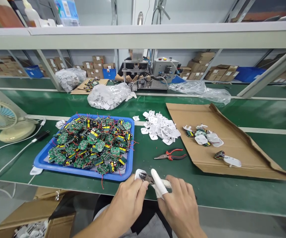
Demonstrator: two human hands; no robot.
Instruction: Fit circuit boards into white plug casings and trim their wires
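My left hand (129,200) and my right hand (180,205) meet at the near edge of the green table (207,188). Both pinch a small part (146,178): a white plastic shell with a dark circuit board in it. My right forefinger wears a white finger cot. A blue tray (42,162) heaped with green circuit boards (90,143) sits just left of my hands. A pile of white plug shells (161,127) lies beyond them, and red-handled pliers (171,154) lie in between.
A cardboard sheet (234,142) at right carries several assembled parts (204,136). A small fan (2,120) with white cables stands at left. Bags of white shells (108,96) lie further back. Another person sits at a machine (149,74) opposite. A cardboard box (31,218) stands below.
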